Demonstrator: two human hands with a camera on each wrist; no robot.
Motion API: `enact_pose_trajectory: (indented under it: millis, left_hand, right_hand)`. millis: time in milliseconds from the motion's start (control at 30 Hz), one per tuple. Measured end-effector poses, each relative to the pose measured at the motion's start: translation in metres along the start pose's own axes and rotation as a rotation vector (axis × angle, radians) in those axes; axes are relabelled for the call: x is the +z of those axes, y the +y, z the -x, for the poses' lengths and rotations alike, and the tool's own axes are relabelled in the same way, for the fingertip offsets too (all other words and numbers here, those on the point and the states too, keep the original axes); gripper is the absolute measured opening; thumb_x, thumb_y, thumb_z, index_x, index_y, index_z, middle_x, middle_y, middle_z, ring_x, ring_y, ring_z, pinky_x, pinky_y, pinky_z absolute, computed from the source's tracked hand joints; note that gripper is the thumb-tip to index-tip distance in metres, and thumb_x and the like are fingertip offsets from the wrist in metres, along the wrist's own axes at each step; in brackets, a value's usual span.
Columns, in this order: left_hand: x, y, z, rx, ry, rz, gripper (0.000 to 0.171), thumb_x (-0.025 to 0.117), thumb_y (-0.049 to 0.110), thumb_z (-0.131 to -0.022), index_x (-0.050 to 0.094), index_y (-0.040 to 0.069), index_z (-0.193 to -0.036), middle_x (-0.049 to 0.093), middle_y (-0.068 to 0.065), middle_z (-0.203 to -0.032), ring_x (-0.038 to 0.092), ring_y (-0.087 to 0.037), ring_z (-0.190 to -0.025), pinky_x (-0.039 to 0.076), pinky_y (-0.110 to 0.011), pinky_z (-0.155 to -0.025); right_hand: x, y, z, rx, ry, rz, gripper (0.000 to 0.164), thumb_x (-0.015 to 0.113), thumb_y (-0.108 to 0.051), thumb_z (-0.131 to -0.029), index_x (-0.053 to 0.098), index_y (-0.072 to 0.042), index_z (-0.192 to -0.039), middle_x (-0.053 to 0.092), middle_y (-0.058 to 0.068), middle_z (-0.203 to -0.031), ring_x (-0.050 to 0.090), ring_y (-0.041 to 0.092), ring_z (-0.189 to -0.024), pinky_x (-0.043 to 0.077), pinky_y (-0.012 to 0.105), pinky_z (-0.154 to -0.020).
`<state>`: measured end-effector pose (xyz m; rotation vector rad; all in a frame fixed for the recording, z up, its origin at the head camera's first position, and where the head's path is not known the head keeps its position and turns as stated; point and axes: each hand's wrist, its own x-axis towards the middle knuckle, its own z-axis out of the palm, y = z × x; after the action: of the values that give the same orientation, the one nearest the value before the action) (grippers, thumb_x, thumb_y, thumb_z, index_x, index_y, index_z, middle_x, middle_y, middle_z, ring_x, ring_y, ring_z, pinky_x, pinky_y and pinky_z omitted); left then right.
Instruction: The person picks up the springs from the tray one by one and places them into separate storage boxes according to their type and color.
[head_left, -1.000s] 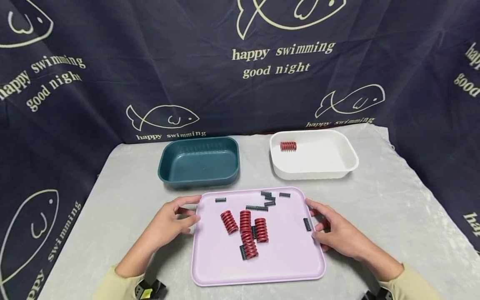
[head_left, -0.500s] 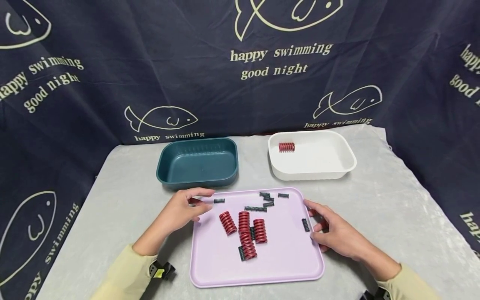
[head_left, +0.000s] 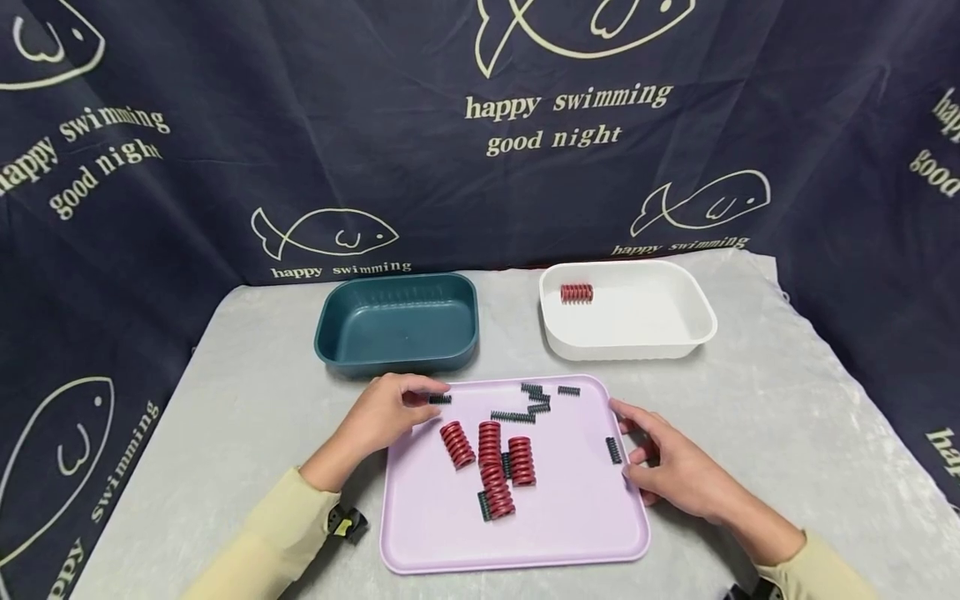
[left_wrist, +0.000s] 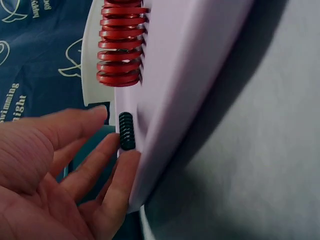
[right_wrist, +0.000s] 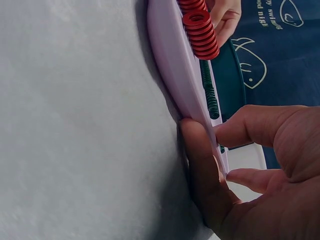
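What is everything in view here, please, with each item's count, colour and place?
Shallow rectangular tray: 1, lilac, on the table
Rounded rectangular bin: 1, teal, beyond the tray, left
Rounded rectangular tub: 1, white, beyond the tray, right
Large coil springs: 5, red, four on the tray, one in the tub
Small coil springs: at least 9, dark green, on the tray
Table: 1, pale grey covering, underneath
Fish-printed cloth: dark blue, behind and beside the table
Wrist devices: 2, black, right one cropped
Sleeves: 2, pale yellow, forearms
Left grip (bare hand): 1, around a small spring, far left corner
Right grip (bare hand): 1, holding the tray's right edge
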<state>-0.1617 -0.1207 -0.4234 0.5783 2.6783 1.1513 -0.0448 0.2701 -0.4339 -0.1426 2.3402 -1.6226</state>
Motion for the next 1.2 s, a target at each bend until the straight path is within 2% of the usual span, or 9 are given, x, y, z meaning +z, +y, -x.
enact_pose_trajectory:
  millis: [100,267,433,567,700,833,967,1200]
  left_hand:
    - [0.004,0.002,-0.002,-0.028,0.032,-0.042,0.028,0.088,0.012,-0.082,0.083,0.02,-0.109,0.077,0.005,-0.105,0.066,-0.012,-0.087,0.055,-0.035,-0.08]
    - [0.01,0.004,-0.002,-0.065,0.09,-0.115,0.029,0.092,0.015,-0.077,0.084,0.024,-0.104,0.077,0.01,-0.101,0.069,-0.012,-0.09,0.055,-0.037,-0.082]
    - [0.014,0.004,0.0,-0.045,0.14,-0.151,0.03,0.092,0.013,-0.076,0.084,0.025,-0.103,0.078,0.013,-0.097,0.072,-0.012,-0.093,0.056,-0.038,-0.081]
    - [0.013,0.002,0.003,-0.021,0.144,-0.133,0.031,0.09,0.01,-0.077,0.084,0.023,-0.104,0.078,0.011,-0.097,0.072,-0.011,-0.09,0.056,-0.037,-0.08]
    - [0.008,0.002,0.005,-0.035,0.11,-0.035,0.03,0.088,0.006,-0.08,0.083,0.018,-0.108,0.078,0.008,-0.094,0.071,-0.008,-0.085,0.057,-0.034,-0.078]
    - [-0.001,0.001,0.007,-0.054,0.065,0.118,0.032,0.084,0.003,-0.082,0.081,0.012,-0.112,0.077,0.003,-0.091,0.07,-0.01,-0.078,0.059,-0.033,-0.064]
    - [-0.011,0.004,0.008,-0.069,0.01,0.248,0.035,0.081,0.0,-0.085,0.078,0.008,-0.119,0.076,-0.002,-0.093,0.07,-0.02,-0.073,0.058,-0.037,-0.052]
    - [-0.029,0.013,0.01,-0.069,-0.04,0.347,0.039,0.075,-0.006,-0.087,0.075,0.004,-0.124,0.075,-0.011,-0.099,0.072,-0.038,-0.079,0.059,-0.039,-0.053]
  right_hand:
    - [0.0,0.0,0.0,-0.003,0.001,-0.001,0.087,0.069,0.012,-0.086,0.027,-0.001,-0.161,0.042,0.027,-0.135,0.058,0.017,-0.089,0.057,0.038,-0.051]
    - [0.0,0.0,0.0,0.0,0.002,0.004,0.087,0.068,0.011,-0.085,0.027,-0.002,-0.161,0.042,0.027,-0.136,0.058,0.018,-0.09,0.058,0.038,-0.051]
    - [0.0,0.0,-0.001,0.014,0.001,0.01,0.088,0.068,0.011,-0.084,0.028,-0.002,-0.161,0.042,0.026,-0.135,0.056,0.018,-0.089,0.057,0.039,-0.051]
    - [0.0,0.0,0.0,0.023,-0.001,0.012,0.087,0.068,0.011,-0.084,0.028,-0.002,-0.161,0.042,0.025,-0.135,0.055,0.016,-0.089,0.056,0.038,-0.051]
    - [0.0,-0.001,0.0,0.025,-0.005,0.021,0.087,0.068,0.011,-0.085,0.027,-0.001,-0.161,0.042,0.025,-0.135,0.056,0.016,-0.088,0.056,0.038,-0.051]
    - [0.0,-0.001,0.0,0.031,-0.004,0.034,0.086,0.068,0.011,-0.085,0.028,-0.002,-0.16,0.041,0.025,-0.135,0.057,0.017,-0.088,0.057,0.038,-0.052]
    - [0.0,-0.002,-0.001,0.031,0.002,0.047,0.085,0.067,0.011,-0.086,0.029,-0.003,-0.16,0.041,0.025,-0.135,0.057,0.016,-0.087,0.057,0.038,-0.052]
    - [0.002,-0.002,-0.001,0.033,0.003,0.038,0.085,0.068,0.011,-0.086,0.03,-0.003,-0.16,0.039,0.024,-0.133,0.057,0.016,-0.087,0.058,0.039,-0.052]
